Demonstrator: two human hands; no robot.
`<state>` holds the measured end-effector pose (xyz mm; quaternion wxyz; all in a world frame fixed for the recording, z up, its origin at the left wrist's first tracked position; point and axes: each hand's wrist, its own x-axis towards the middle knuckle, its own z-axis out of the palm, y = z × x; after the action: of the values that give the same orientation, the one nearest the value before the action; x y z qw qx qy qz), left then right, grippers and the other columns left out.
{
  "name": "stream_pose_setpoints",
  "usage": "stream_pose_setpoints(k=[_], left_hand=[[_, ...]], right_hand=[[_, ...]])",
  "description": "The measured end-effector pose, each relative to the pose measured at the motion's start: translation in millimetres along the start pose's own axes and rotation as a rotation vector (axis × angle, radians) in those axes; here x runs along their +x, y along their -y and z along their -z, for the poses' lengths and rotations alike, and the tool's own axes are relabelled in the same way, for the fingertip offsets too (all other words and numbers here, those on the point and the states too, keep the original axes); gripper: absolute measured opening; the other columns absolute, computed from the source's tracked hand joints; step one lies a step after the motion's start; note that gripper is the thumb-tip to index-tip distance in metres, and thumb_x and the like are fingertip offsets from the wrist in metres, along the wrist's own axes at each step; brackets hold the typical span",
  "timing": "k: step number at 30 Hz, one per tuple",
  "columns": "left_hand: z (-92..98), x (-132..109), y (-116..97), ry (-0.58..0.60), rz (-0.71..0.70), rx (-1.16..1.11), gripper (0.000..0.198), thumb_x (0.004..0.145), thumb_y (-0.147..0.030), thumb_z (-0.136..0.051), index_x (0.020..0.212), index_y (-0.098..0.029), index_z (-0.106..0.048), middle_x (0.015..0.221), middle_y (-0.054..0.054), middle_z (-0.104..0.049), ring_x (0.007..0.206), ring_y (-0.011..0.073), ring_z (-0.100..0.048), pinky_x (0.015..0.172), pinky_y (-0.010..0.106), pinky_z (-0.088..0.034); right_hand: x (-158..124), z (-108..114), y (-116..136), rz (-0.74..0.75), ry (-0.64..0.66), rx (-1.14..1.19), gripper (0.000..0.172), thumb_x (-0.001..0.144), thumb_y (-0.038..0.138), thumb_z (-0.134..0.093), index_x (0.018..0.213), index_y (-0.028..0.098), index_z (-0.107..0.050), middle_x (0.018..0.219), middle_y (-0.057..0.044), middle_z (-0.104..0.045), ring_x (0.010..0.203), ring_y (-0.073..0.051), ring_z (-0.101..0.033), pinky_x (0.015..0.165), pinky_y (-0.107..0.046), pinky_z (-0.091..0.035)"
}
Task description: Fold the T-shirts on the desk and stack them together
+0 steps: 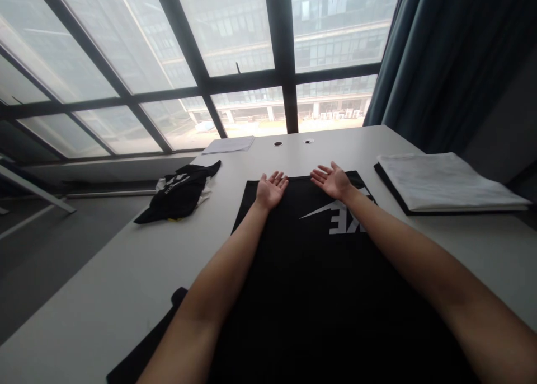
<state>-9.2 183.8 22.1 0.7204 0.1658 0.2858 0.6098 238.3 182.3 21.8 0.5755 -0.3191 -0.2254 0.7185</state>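
Observation:
A black garment (310,283) with pale printed lettering and a swoosh lies spread across the table, its print upside down to me. Over its far left part is my left hand (271,190), palm up with the fingers stretched out. Near the far right corner, above the print, my right hand (331,181) is also palm up, fingers extended. Both hands hold nothing; whether they touch the cloth I cannot tell. My forearms cover parts of the garment and some of the lettering. At the lower left, a sleeve-like piece of dark cloth (145,339) sticks out beyond my left arm.
The white table (96,294) reaches toward a large window. At left lies a crumpled black cloth item (180,191) with white print. Folded white cloth (448,182) rests on black cloth at right. Papers (229,144) lie at the far edge, and a dark curtain (428,65) hangs at right.

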Motion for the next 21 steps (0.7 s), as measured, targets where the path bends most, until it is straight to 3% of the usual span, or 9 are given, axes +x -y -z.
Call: stream_pose_setpoints(k=[2, 5, 9, 11, 13, 17, 19, 21], left_hand=[[-3.2, -4, 18, 0.01, 0.059, -0.015, 0.048, 0.106, -0.046, -0.032, 0.137, -0.019, -0.055, 0.147, 0.02, -0.052, 0.131, 0.0291, -0.058, 0.095, 0.042, -0.058], [14.3, -10, 4, -0.066, 0.001, -0.072, 0.049, 0.106, -0.046, -0.029, 0.14, -0.019, -0.051, 0.147, 0.02, -0.05, 0.131, 0.0283, -0.058, 0.093, 0.041, -0.059], [49.7, -24, -54, -0.213, -0.184, -0.113, 0.052, 0.106, -0.049, -0.024, 0.143, -0.023, -0.048, 0.147, 0.016, -0.051, 0.131, 0.0237, -0.057, 0.094, 0.038, -0.058], [55.8, -35, -75, -0.233, -0.237, -0.094, 0.052, 0.106, -0.05, -0.023, 0.142, -0.024, -0.049, 0.146, 0.015, -0.052, 0.129, 0.0225, -0.058, 0.096, 0.037, -0.057], [50.7, -50, -82, -0.213, -0.233, -0.009, 0.048, 0.106, -0.046, -0.027, 0.139, -0.024, -0.053, 0.144, 0.014, -0.054, 0.128, 0.0223, -0.06, 0.1, 0.038, -0.055], [26.5, -98, -65, -0.121, -0.16, 0.402, 0.029, 0.1, -0.028, -0.047, 0.123, -0.023, -0.064, 0.139, 0.011, -0.061, 0.129, 0.0232, -0.059, 0.111, 0.043, -0.046], [22.1, -132, -50, -0.04, -0.173, 0.704, 0.024, 0.093, -0.021, -0.058, 0.114, -0.023, -0.07, 0.134, 0.01, -0.066, 0.131, 0.0256, -0.058, 0.116, 0.045, -0.04], [28.0, -171, -35, 0.058, -0.215, 1.017, 0.022, 0.086, -0.02, -0.067, 0.106, -0.024, -0.075, 0.125, 0.009, -0.071, 0.131, 0.0298, -0.057, 0.119, 0.048, -0.035]], right_hand=[[-7, -9, -16, -0.111, 0.136, -0.013, 0.045, 0.103, 0.051, -0.037, 0.128, 0.018, -0.055, 0.135, -0.018, -0.059, 0.116, -0.025, -0.065, 0.087, -0.044, -0.061], [-15, 11, -10, -0.117, 0.149, -0.004, 0.046, 0.102, 0.05, -0.04, 0.129, 0.016, -0.054, 0.134, -0.02, -0.058, 0.116, -0.026, -0.065, 0.087, -0.046, -0.06], [-22, 53, 29, 0.216, -0.253, 0.034, 0.041, 0.102, 0.042, -0.035, 0.135, 0.023, -0.047, 0.141, -0.015, -0.053, 0.118, -0.019, -0.063, 0.088, -0.039, -0.059], [-27, 58, 42, 0.389, -0.413, 0.011, 0.039, 0.1, 0.037, -0.034, 0.136, 0.028, -0.047, 0.143, -0.01, -0.051, 0.118, -0.015, -0.062, 0.089, -0.035, -0.058], [-38, 49, 42, 0.461, -0.448, -0.102, 0.038, 0.096, 0.034, -0.038, 0.131, 0.027, -0.052, 0.14, -0.009, -0.055, 0.115, -0.015, -0.063, 0.091, -0.035, -0.056], [-85, 17, 9, 0.547, -0.325, -0.671, 0.031, 0.084, 0.033, -0.055, 0.11, 0.02, -0.067, 0.116, -0.01, -0.068, 0.105, -0.022, -0.065, 0.095, -0.042, -0.054], [-121, 6, -13, 0.608, -0.176, -0.995, 0.029, 0.082, 0.03, -0.06, 0.107, 0.019, -0.07, 0.108, -0.009, -0.071, 0.102, -0.024, -0.065, 0.1, -0.045, -0.051], [-161, 1, -31, 0.643, 0.02, -1.221, 0.033, 0.086, 0.029, -0.058, 0.116, 0.022, -0.069, 0.106, -0.007, -0.072, 0.1, -0.024, -0.066, 0.101, -0.046, -0.05]])
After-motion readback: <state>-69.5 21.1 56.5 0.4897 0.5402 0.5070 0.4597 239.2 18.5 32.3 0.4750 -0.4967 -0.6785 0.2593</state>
